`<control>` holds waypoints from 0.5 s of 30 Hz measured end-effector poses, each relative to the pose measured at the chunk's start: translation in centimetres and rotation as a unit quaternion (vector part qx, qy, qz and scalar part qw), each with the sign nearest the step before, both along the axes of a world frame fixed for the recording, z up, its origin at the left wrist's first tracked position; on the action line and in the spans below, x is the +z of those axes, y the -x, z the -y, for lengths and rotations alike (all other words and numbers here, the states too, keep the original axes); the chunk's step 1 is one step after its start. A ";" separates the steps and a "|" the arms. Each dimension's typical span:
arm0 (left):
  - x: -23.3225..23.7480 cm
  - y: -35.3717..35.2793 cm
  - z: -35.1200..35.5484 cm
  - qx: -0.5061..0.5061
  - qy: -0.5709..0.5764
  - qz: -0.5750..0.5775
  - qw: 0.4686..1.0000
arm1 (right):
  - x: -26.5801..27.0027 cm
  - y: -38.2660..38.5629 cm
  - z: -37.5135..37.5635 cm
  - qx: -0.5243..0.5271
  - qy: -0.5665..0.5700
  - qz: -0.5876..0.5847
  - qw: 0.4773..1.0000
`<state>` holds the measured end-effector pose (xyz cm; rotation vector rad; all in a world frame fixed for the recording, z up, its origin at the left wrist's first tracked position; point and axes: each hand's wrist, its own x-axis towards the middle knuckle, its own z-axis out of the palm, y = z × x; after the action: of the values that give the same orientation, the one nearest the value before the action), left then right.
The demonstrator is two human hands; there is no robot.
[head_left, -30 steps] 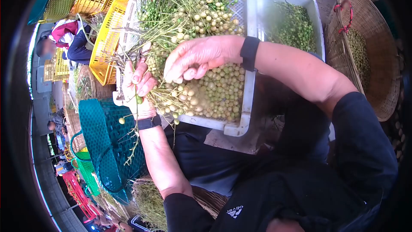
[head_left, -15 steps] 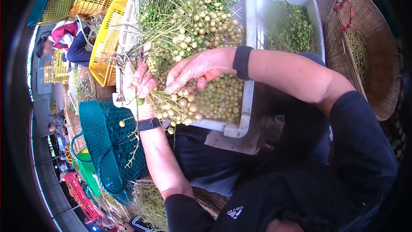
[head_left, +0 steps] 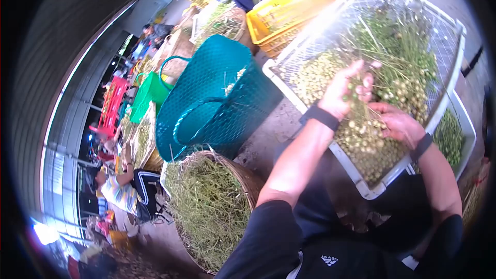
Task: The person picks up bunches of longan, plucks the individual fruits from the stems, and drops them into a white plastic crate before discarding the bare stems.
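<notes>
My left hand, with a dark band at the wrist, is closed round the stems of a bunch of small round yellow-green fruits. Against the right side of that bunch, my right hand has its fingers curled in among the fruits; its exact grip is partly hidden. Both hands are over a white mesh crate. Loose pale fruits lie at its left and front. Toward the back is a heap of green stalks with fruits still attached.
Left of the crate stands a teal woven basket with looped handles. A wicker basket of bare stalks is nearer me. A yellow crate stands behind; a white tub is at right. Other people sit farther off.
My view has swung left, so the crate and hands now appear farther right, and the teal basket and stalk basket show more fully. My left hand still grips the bunch.
</notes>
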<state>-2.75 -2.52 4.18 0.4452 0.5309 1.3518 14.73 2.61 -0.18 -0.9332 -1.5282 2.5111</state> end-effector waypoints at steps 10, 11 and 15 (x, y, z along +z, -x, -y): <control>0.0 -0.1 -0.2 -0.025 0.009 0.026 0.999 | -1.1 0.4 -0.2 -0.065 0.034 0.011 0.997; 0.1 -0.3 -0.1 -0.025 0.002 0.002 1.000 | -1.3 0.4 0.0 -0.074 0.019 0.016 0.997; -0.1 0.0 -0.6 -0.014 -0.010 -0.002 1.000 | 0.4 0.7 0.5 -0.133 0.029 -0.007 0.991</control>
<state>-2.75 -1.97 4.13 0.4705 0.5134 1.3298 14.01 2.06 0.23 -1.0463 -1.2397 2.3775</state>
